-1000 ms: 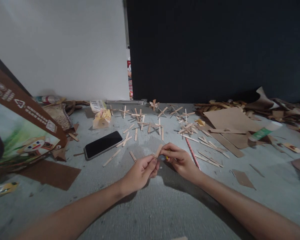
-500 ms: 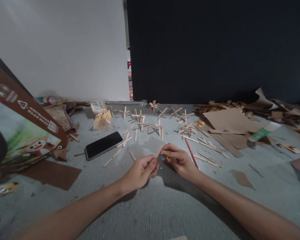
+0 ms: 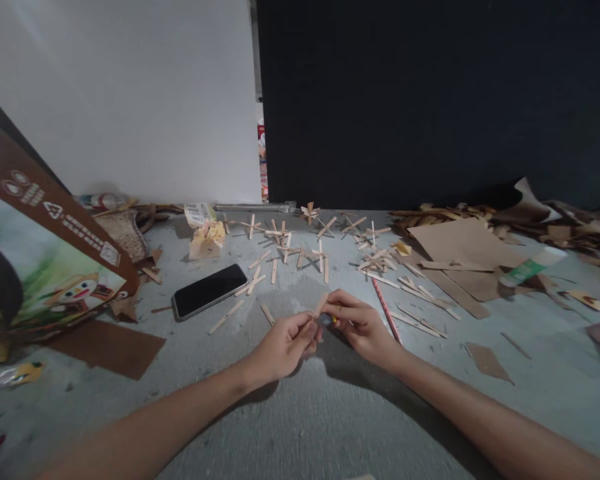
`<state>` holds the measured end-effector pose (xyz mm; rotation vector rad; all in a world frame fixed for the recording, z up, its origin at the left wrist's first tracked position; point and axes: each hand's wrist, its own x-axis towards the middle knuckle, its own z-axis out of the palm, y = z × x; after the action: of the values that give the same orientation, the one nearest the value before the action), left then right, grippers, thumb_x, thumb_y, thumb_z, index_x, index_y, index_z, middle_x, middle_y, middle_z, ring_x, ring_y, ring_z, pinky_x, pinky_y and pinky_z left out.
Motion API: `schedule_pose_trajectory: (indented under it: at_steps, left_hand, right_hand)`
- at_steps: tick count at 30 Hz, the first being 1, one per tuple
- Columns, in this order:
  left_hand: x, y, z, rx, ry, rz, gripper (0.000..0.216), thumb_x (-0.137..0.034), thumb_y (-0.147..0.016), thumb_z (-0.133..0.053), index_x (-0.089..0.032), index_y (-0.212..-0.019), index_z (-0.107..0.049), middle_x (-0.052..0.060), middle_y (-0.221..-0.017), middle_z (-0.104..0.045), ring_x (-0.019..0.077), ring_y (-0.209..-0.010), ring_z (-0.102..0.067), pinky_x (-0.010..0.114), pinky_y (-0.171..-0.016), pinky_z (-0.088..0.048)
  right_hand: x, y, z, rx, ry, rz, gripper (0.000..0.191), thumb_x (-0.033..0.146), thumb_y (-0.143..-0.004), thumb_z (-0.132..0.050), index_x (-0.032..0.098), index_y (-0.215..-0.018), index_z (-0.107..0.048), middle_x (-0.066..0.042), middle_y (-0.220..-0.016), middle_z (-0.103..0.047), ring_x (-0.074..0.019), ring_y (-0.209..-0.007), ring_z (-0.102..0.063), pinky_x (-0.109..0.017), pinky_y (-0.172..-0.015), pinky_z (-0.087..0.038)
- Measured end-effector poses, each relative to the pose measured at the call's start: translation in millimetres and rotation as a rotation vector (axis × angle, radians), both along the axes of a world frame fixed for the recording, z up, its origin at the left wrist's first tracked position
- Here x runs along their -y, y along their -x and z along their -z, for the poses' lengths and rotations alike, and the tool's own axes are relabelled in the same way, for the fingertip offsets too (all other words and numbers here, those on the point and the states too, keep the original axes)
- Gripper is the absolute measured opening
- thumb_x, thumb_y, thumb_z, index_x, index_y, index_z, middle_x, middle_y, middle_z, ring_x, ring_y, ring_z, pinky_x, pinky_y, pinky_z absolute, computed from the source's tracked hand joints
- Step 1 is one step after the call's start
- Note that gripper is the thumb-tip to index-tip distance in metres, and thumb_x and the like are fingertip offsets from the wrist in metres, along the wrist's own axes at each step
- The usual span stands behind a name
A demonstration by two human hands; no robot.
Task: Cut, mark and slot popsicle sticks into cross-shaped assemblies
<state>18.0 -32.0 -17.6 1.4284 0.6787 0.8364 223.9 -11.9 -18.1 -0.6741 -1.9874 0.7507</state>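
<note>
My left hand [image 3: 287, 348] pinches a pale wooden craft stick [image 3: 321, 304], which points up and away from me between both hands. Thumb and fingers of my right hand [image 3: 359, 327] are closed on a small grey-and-yellow tool [image 3: 326, 320] at the near part of the stick. Its kind is too small to make out. Fingertips cover part of the stick and the tool. Beyond my hands lie several crossed craft sticks [image 3: 255, 280], some joined into standing shapes [image 3: 321, 260]. A red-and-white striped stick [image 3: 386, 312] lies just right of my right hand.
A black phone [image 3: 210, 291] lies at left, near a large printed bag [image 3: 55, 247]. Cardboard sheets [image 3: 463, 247] and a green-and-white tube [image 3: 533, 267] are at right. Scraps [image 3: 440, 217] line the dark panel [image 3: 430, 100]; loose sticks [image 3: 420, 323] lie before it.
The grey part of the tool shows more clearly between my fingers now. Both hands stay close together with the stick; the whole view has shifted slightly.
</note>
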Motion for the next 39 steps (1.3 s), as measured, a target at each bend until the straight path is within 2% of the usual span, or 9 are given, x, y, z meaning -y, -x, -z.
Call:
schedule_pose_trajectory:
  at_steps: [4, 8, 14, 21, 30, 35, 39]
  left_hand:
    - [1.0, 0.5, -1.4, -0.002, -0.007, -0.004, 0.056, -0.074, -0.095, -0.052, -0.019, -0.082, -0.051, -0.008, -0.058, -0.038, 0.0079, -0.050, -0.029, 0.024, -0.051, -0.022]
    - [3.7, 0.7, -6.3, 0.037, -0.015, -0.025, 0.055, -0.071, -0.095, -0.055, -0.019, -0.079, -0.051, -0.007, -0.061, -0.039, 0.0079, -0.052, -0.031, 0.024, -0.051, -0.025]
    - [1.8, 0.3, -0.9, 0.012, 0.010, 0.013, 0.056, -0.073, -0.096, -0.052, -0.019, -0.083, -0.051, -0.010, -0.056, -0.033, 0.0078, -0.049, -0.027, 0.024, -0.049, -0.020]
    - [3.0, 1.1, -7.2, 0.040, -0.008, -0.029, 0.055, -0.071, -0.095, -0.056, -0.019, -0.079, -0.051, -0.007, -0.062, -0.041, 0.0077, -0.052, -0.032, 0.023, -0.051, -0.026]
    - [-0.6, 0.8, 9.6, -0.030, 0.038, -0.002, 0.060, -0.077, -0.093, -0.053, -0.018, -0.085, -0.054, -0.006, -0.066, -0.040, 0.0076, -0.053, -0.031, 0.023, -0.052, -0.024]
    - [0.2, 2.0, 6.3, -0.010, 0.046, -0.017, 0.059, -0.077, -0.092, -0.054, -0.019, -0.083, -0.051, -0.005, -0.069, -0.042, 0.0087, -0.057, -0.033, 0.024, -0.054, -0.026]
    - [1.4, 2.2, 6.2, -0.085, 0.069, 0.014, 0.064, -0.081, -0.090, -0.052, -0.018, -0.082, -0.054, -0.004, -0.069, -0.042, 0.0098, -0.059, -0.034, 0.025, -0.057, -0.027]
  right_hand:
    - [1.2, 0.7, -1.9, -0.010, 0.002, -0.012, 0.032, 0.036, -0.110, -0.048, 0.025, -0.112, -0.078, -0.010, -0.102, -0.066, -0.0207, -0.091, -0.064, -0.032, -0.076, -0.051]
    - [0.6, -0.2, 0.5, -0.010, 0.021, -0.001, 0.033, 0.039, -0.109, -0.049, 0.023, -0.109, -0.078, -0.010, -0.101, -0.066, -0.0206, -0.090, -0.064, -0.032, -0.076, -0.052]
    - [0.6, 0.2, 3.4, -0.009, 0.001, 0.004, 0.029, 0.034, -0.109, -0.050, 0.024, -0.112, -0.077, -0.010, -0.103, -0.067, -0.0202, -0.091, -0.064, -0.032, -0.077, -0.051]
    - [-0.5, 0.3, -0.7, -0.012, 0.003, 0.000, 0.031, 0.035, -0.109, -0.049, 0.024, -0.108, -0.078, -0.009, -0.100, -0.067, -0.0208, -0.090, -0.064, -0.033, -0.077, -0.051]
    - [1.3, 1.2, -1.2, 0.006, -0.003, 0.004, 0.028, 0.031, -0.108, -0.051, 0.025, -0.111, -0.078, -0.009, -0.101, -0.067, -0.0205, -0.091, -0.064, -0.033, -0.078, -0.053]
    - [0.4, 0.7, -2.0, 0.004, -0.009, 0.005, 0.029, 0.032, -0.109, -0.049, 0.025, -0.109, -0.077, -0.008, -0.100, -0.066, -0.0204, -0.090, -0.064, -0.033, -0.079, -0.052]
    - [1.3, 1.0, -0.2, 0.007, -0.049, 0.003, 0.030, 0.031, -0.110, -0.046, 0.025, -0.111, -0.076, -0.009, -0.101, -0.066, -0.0204, -0.090, -0.064, -0.032, -0.078, -0.052]
